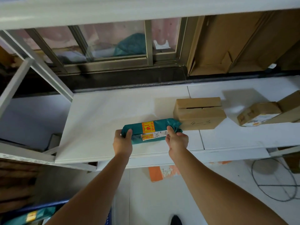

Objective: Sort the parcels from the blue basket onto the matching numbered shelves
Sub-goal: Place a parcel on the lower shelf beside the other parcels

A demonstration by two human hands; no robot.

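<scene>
A teal plastic-wrapped parcel [160, 127] with yellow and orange stickers lies on the white shelf [100, 120], its right end touching a cardboard box [198, 112] marked "4-5". My left hand [122, 140] grips the parcel's left end with curled fingers. Around its right end my right hand [176, 139] is curled, thumb on top. The blue basket [65, 204] shows at the bottom left, with another teal parcel [30, 215] in it.
Further right on the shelf sits a smaller box with a label [258, 115], beside an open carton [290, 109]. Flattened cardboard [227, 43] leans at the back right beside a window. An orange parcel [160, 173] lies on the floor below, a wire ring [276, 181] to its right.
</scene>
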